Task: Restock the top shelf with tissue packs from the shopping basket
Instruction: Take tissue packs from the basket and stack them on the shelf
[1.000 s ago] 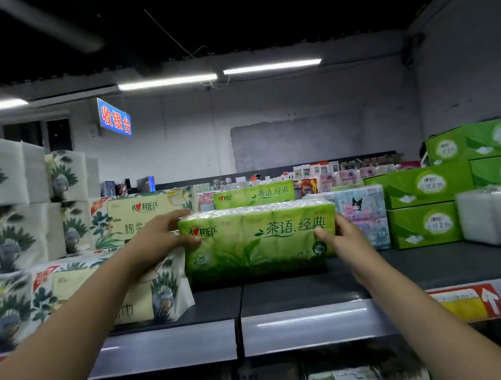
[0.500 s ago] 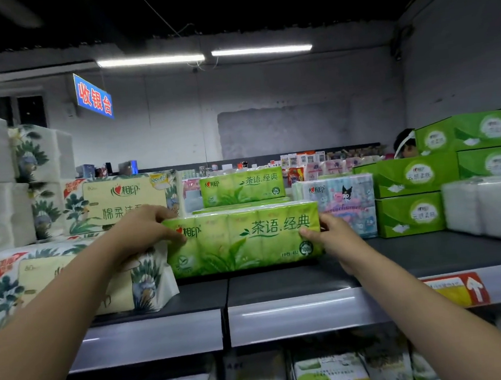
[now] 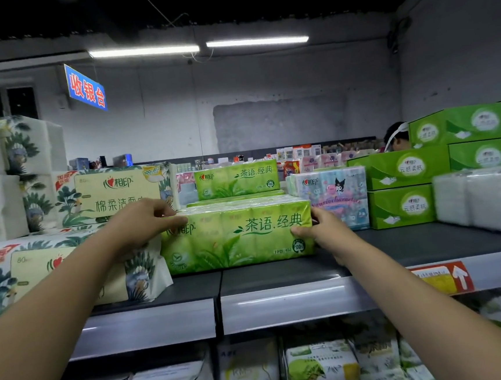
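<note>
A green tissue pack (image 3: 238, 236) with Chinese lettering rests on the dark top shelf (image 3: 429, 241), near its front edge. My left hand (image 3: 143, 222) grips the pack's upper left corner. My right hand (image 3: 322, 229) holds its right end, thumb on the front face. Another identical green pack (image 3: 237, 178) stands farther back, on top of a flat green one. The shopping basket is out of view.
Floral white tissue packs (image 3: 77, 265) are stacked at left, touching the held pack. A cartoon-print pack (image 3: 334, 197) and green boxes (image 3: 400, 188) stand at right, with white packs (image 3: 483, 199) beyond. Bare shelf lies at front right. A person's head (image 3: 396, 140) shows behind the boxes. Lower shelf holds more packs.
The green pack has gone down from just above the shelf to rest on it, a bit farther back. Both hands stayed on its ends.
</note>
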### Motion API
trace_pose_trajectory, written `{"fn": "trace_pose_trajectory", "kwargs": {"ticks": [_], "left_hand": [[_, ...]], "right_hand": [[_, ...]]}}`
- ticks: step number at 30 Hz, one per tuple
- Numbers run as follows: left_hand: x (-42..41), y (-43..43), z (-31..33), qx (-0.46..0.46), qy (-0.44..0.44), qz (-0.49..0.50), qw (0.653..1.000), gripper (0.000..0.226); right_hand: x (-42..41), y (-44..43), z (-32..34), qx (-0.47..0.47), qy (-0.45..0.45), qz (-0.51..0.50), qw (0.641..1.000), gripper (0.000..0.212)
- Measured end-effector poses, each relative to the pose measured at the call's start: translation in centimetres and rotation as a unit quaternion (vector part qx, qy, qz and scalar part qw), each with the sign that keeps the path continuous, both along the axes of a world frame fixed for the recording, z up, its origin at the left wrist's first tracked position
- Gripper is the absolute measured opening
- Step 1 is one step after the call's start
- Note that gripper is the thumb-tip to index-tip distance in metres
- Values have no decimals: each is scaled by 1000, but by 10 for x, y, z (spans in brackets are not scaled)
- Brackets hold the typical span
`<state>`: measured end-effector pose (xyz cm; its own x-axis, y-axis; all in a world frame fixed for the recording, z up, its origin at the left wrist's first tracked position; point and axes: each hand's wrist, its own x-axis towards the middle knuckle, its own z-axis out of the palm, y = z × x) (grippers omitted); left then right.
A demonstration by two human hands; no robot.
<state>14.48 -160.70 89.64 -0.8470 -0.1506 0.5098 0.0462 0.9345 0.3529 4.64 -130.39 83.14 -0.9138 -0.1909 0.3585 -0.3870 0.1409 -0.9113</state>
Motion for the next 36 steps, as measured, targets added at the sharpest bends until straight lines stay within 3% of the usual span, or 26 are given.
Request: {"fn": "trace_pose_trajectory", "kwargs": {"ticks": [3, 9, 12, 15, 18, 23, 29, 32, 34, 36], "left_hand": [[-2, 3, -2, -35, 6, 14, 999, 36], [-2, 4, -3, -109, 18, 45, 993, 32], [-1, 1, -7, -102, 39, 41, 993, 29], [3, -1, -11, -67, 120, 42, 990, 27], [4, -2, -15, -59, 201, 42, 977, 44], [9, 7, -21, -97, 238, 93, 962, 51], [24, 16, -25, -178, 174, 148, 957, 54], [41, 27, -32, -209, 86, 152, 962, 52], [49, 21, -41, -238, 27, 143, 960, 67], [61, 12, -51, -208, 44, 73, 974, 79]], "right_hand": [[2, -1, 1, 7, 14, -19, 1000, 58], [7, -2, 4, 25, 67, -32, 997, 66], [11, -4, 2, 57, 108, -49, 991, 68], [11, -4, 1, 46, 145, -85, 985, 58], [11, -5, 1, 30, 182, -120, 976, 48], [16, -6, 2, 41, 247, -191, 949, 35], [23, -6, 3, 66, 278, -232, 930, 26], [31, -4, 3, 67, 300, -252, 918, 22], [37, -4, 4, 79, 319, -258, 908, 22], [42, -4, 4, 99, 333, -242, 906, 23]]}}
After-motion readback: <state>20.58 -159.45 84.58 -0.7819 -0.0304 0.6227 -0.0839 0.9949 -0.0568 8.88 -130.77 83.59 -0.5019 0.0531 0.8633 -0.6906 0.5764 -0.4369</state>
